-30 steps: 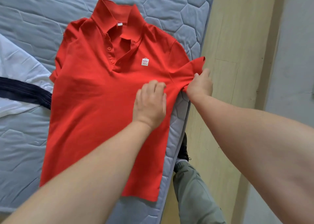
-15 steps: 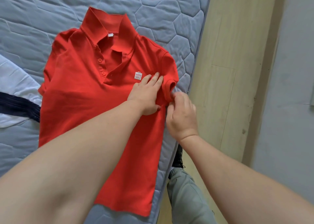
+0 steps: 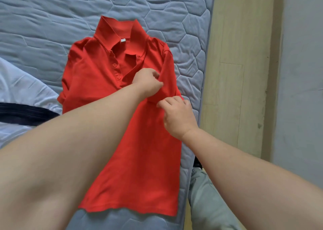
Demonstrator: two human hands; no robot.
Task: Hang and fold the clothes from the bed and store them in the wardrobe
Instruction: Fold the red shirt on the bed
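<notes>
White garment (image 3: pixel 22 88): lay well left of the left hand, dark band across it, untouched.
Red polo shirt (image 3: pixel 97 79): lay face up on the mattress (image 3: pixel 52 20), under both hands.
Left hand (image 3: pixel 148 81): fingers curled, pinched the sleeve's fold at the chest.
Sleeve (image 3: pixel 168 72): stretched past the mattress edge a second earlier; now lay turned inward.
Right hand (image 3: pixel 178 118): just right of the left, pinched the sleeve hem.
Meaning: first side fold probably set; other sleeve, body folds and wardrobe still remained.
</notes>
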